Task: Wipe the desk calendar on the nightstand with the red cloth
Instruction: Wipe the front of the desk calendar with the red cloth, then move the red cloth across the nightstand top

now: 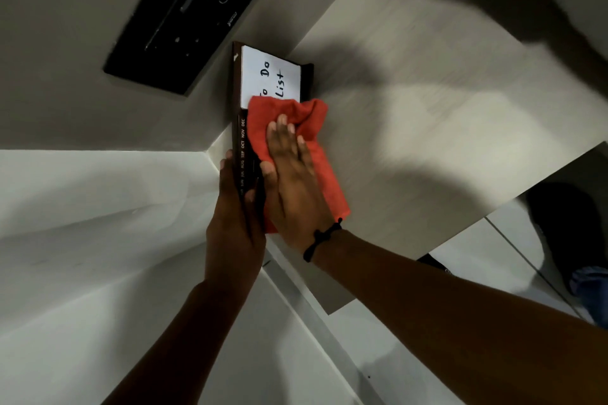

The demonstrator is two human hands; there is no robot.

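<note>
The dark brown desk calendar (239,138) stands on the pale wooden nightstand (411,141), against the wall. Month names run along its top edge, and a white "To Do List" panel (271,76) shows on its face. My left hand (235,223) grips the calendar's near end, fingers behind it and thumb in front. My right hand (292,184) lies flat on the red cloth (296,128), pressing it against the calendar's face. The cloth covers the lower part of the white panel and hides the rest of the face.
A black panel with a door handle (184,16) hangs on the grey wall to the upper left. White bedding (98,240) lies at the left. At the right, beyond the nightstand's edge, the floor and a dark shoe (566,223) show.
</note>
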